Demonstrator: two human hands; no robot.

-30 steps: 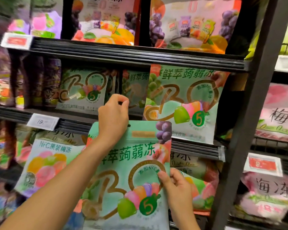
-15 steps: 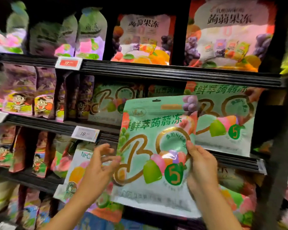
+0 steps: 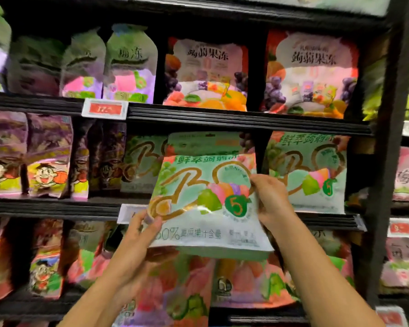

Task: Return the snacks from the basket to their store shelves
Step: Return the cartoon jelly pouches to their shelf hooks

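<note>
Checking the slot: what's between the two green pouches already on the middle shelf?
In the head view, the held pouch fills that gap, gripped by left hand and right hand.

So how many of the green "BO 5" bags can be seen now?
3. One green bag is held by the left hand and right hand. A second bag stands on the shelf behind-left, a third bag at right. More may be hidden behind.

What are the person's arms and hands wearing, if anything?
Nothing that shows: both forearms are bare up to the picture's lower edge, with no sleeves, gloves, watch or bracelets. The left hand and right hand carry no visible rings, though the picture is somewhat blurred.
</note>
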